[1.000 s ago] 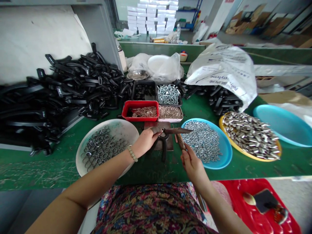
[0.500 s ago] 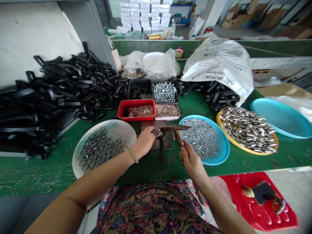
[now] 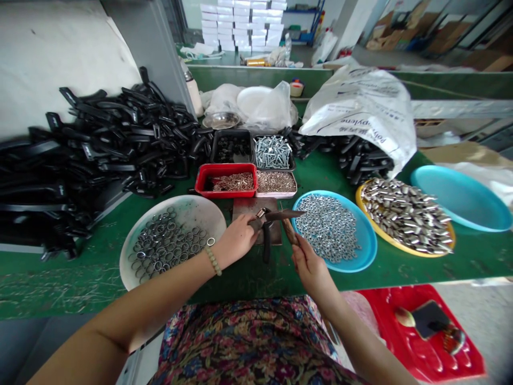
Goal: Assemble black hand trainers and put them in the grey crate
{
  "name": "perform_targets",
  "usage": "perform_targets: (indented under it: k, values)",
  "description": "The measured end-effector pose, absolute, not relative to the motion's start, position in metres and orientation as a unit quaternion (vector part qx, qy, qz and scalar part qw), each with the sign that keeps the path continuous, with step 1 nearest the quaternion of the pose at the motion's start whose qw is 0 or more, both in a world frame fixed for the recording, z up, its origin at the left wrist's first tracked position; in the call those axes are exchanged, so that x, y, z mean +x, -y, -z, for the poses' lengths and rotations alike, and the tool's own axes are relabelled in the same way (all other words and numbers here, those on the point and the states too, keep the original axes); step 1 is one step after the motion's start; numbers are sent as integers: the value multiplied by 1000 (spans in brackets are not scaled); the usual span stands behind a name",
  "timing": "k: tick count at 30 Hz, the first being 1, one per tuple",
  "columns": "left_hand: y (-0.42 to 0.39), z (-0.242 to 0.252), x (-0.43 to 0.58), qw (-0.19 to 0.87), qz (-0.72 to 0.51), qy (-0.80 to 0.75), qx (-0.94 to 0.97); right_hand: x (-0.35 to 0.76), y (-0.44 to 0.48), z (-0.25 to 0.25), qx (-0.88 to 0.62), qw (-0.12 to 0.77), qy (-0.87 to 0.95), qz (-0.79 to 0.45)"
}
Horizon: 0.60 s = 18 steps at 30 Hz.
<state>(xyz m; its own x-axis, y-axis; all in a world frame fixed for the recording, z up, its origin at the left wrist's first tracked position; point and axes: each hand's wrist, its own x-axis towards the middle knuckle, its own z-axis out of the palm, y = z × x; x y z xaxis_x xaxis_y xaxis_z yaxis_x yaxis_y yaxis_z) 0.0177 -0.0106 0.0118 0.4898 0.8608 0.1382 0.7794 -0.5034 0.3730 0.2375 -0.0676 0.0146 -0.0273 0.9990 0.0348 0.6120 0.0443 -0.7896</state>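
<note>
One black part (image 3: pixel 266 243) lies on the plate (image 3: pixel 243 206), with the left hand (image 3: pixel 236 240) pinching it and the right hand (image 3: pixel 310 264) gripping pliers (image 3: pixel 287 215). Left of the plate, a heap of black parts (image 3: pixel 120 139) apparently waits.

- Black handle (image 3: pixel 266 243): dark, narrow and curved, lying lengthwise at the centre of the frame.
- Rusty tool (image 3: pixel 285 215): brown, 2 arms, 1 level and 1 slanting down, just right of centre.

Shows left hand (image 3: pixel 236 240) pinching black part (image 3: pixel 266 243) on brown plate (image 3: pixel 245 206), right hand (image 3: pixel 310 267) gripping rusty tool (image 3: pixel 288 215) beside blue bowl (image 3: pixel 363 256).
</note>
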Motion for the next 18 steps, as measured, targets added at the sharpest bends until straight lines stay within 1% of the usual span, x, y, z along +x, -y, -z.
perform_targets:
  k: [3,5,7,11,12,15,16,18]
  values:
    - [25,-14,9,144,-191,-507,828,231,66,-28,-591,273,702,-290]
    - [40,-15,1,133,-192,-521,821,226,66,-39,-582,272,715,-275]
    - [54,-12,-5,127,-173,-525,823,223,65,-49,-581,268,723,-260]
    - [65,1,-10,140,-128,-517,835,220,60,-58,-584,186,747,-258]
    - [66,4,-9,140,-124,-516,836,220,59,-59,-588,183,747,-252]
    - [69,9,-5,131,-123,-518,837,217,59,-57,-597,221,740,-218]
    - [70,8,-5,129,-124,-518,836,216,59,-54,-597,217,743,-212]
    - [67,1,-9,140,-130,-515,836,221,59,-46,-592,180,757,-210]
